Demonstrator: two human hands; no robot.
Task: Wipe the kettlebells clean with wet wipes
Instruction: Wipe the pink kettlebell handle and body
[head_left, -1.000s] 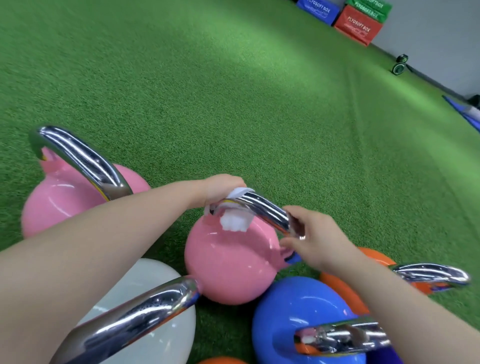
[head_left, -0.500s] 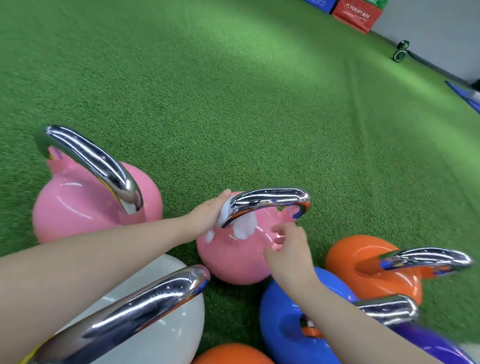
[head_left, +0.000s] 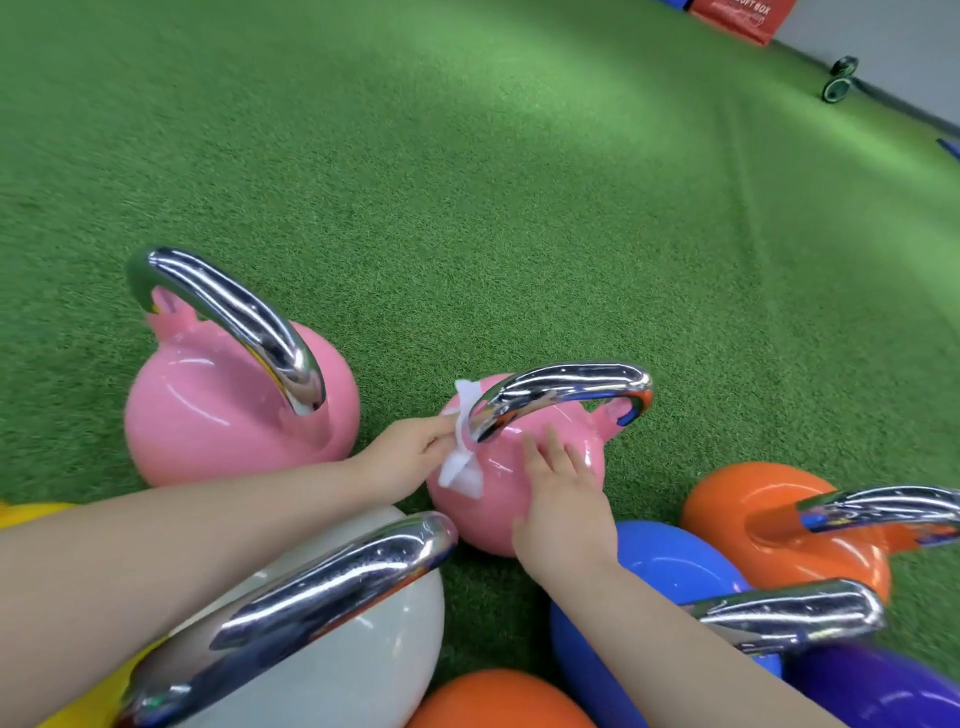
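A gym: green turf (head_left: 467, 182), coloured kettlebells (head_left: 208, 405), red plyo box (head_left: 737, 18).

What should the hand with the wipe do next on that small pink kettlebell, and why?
Probably slide the wet wipe along the chrome handle toward its far end. The left hand pinches the wipe at the handle's near end, while the right hand rests flat on the small pink kettlebell, steadying it.
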